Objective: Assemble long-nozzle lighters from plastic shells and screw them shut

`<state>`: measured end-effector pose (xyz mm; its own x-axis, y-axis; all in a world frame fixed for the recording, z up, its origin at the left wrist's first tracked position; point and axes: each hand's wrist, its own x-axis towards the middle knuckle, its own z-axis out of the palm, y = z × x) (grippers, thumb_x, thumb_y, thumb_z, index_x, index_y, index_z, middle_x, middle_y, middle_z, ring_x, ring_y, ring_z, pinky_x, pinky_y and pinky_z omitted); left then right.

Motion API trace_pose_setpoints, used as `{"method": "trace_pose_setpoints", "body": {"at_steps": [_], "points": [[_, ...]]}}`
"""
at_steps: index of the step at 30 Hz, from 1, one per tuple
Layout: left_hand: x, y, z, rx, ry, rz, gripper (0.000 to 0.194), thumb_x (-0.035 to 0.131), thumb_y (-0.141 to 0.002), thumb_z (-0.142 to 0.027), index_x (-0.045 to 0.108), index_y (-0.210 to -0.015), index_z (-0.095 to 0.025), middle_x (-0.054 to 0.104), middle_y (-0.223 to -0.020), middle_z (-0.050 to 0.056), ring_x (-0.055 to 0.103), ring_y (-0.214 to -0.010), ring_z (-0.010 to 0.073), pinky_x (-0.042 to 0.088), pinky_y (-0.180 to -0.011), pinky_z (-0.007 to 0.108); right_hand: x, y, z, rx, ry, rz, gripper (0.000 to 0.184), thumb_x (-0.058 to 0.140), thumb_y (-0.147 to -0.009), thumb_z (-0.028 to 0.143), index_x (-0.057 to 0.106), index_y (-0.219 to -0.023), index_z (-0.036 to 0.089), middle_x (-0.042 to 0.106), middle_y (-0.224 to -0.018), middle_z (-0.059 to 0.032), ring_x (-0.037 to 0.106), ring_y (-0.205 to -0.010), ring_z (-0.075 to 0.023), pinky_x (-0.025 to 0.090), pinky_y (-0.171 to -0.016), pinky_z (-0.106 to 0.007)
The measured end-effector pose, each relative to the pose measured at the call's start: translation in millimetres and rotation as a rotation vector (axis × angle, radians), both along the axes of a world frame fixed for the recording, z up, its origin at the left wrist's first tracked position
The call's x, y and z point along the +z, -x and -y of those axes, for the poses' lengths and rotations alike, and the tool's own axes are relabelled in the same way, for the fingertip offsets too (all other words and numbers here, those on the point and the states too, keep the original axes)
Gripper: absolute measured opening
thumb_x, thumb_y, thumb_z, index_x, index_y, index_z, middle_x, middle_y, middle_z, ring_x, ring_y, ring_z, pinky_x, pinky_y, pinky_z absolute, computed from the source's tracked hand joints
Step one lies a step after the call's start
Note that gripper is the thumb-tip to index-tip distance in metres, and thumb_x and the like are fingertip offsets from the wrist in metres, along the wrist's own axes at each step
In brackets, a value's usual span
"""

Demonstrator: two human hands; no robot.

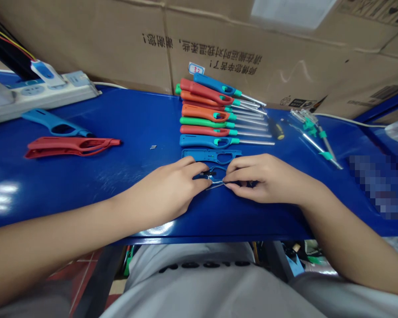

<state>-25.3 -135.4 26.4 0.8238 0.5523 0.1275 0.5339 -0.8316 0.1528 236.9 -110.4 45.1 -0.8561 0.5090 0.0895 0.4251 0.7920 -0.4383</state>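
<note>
My left hand (pixel 172 187) and my right hand (pixel 265 179) rest on the blue table (pixel 119 176), fingertips meeting over a blue lighter shell half (pixel 215 170). Both hands pinch small parts at the shell; a thin metal rod (pixel 215 185) shows between the fingertips. Just beyond lies a second blue shell half (pixel 210 155). Behind it, a row of several finished long-nosed lighters (pixel 215 117) in blue, red, orange and green lies with the metal tubes pointing right.
Red shell halves (pixel 69 146) and a blue shell half (pixel 55 123) lie at the left, near a white power strip (pixel 43 95). Loose metal tubes with teal collars (pixel 315 132) and a screwdriver (pixel 277 128) lie at the right. Cardboard boxes (pixel 219 39) stand behind.
</note>
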Motion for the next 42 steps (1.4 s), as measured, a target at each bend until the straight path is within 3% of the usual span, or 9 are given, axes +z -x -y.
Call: {"method": "trace_pose_setpoints", "body": {"at_steps": [6,12,24,31,42], "points": [[-0.4,1.0,0.8,-0.002,0.007,0.003,0.034,0.050,-0.096,-0.009,0.071,-0.121,-0.018,0.063,-0.127,0.014,0.060,-0.115,0.0305,0.057,-0.092,0.046,0.4,5.0,2.7,-0.058,0.032,-0.029,0.019,0.059,-0.096,0.024,0.075,-0.090,0.016,0.071,-0.089,-0.0068,0.061,-0.067,-0.0126,0.047,-0.063,-0.026],[-1.2,1.8,0.6,0.000,0.006,0.012,0.035,0.050,-0.095,-0.009,0.071,-0.121,-0.018,0.063,-0.128,0.014,0.060,-0.114,0.0310,0.058,-0.090,0.046,0.8,7.4,2.9,-0.064,0.158,-0.095,0.016,0.060,-0.092,0.017,0.075,-0.099,0.016,0.072,-0.093,-0.0057,0.059,-0.062,-0.0093,0.048,-0.061,-0.023],[-0.9,0.3,1.1,-0.004,0.001,0.024,0.032,0.050,-0.095,-0.009,0.071,-0.118,-0.016,0.065,-0.127,0.015,0.060,-0.119,0.0314,0.057,-0.094,0.046,1.3,5.9,3.7,-0.054,0.151,-0.083,0.016,0.058,-0.095,0.020,0.074,-0.092,0.018,0.073,-0.096,-0.0062,0.065,-0.073,-0.0134,0.052,-0.071,-0.027],[-2.4,0.6,1.0,0.001,0.000,0.023,0.032,0.053,-0.094,-0.008,0.070,-0.120,-0.015,0.064,-0.128,0.015,0.058,-0.122,0.0321,0.055,-0.099,0.048,3.1,11.0,7.9,-0.122,0.138,-0.055,0.015,0.060,-0.091,0.018,0.074,-0.095,0.018,0.072,-0.095,-0.0057,0.056,-0.060,-0.0097,0.046,-0.060,-0.025],[0.3,-1.0,1.8,0.006,-0.003,0.005,0.033,0.050,-0.094,-0.007,0.069,-0.119,-0.016,0.065,-0.127,0.014,0.059,-0.117,0.0301,0.056,-0.097,0.046,3.5,15.9,10.0,-0.200,0.140,-0.067,0.017,0.059,-0.089,0.016,0.072,-0.078,0.017,0.070,-0.085,-0.0044,0.058,-0.065,-0.0118,0.045,-0.062,-0.025]]}}
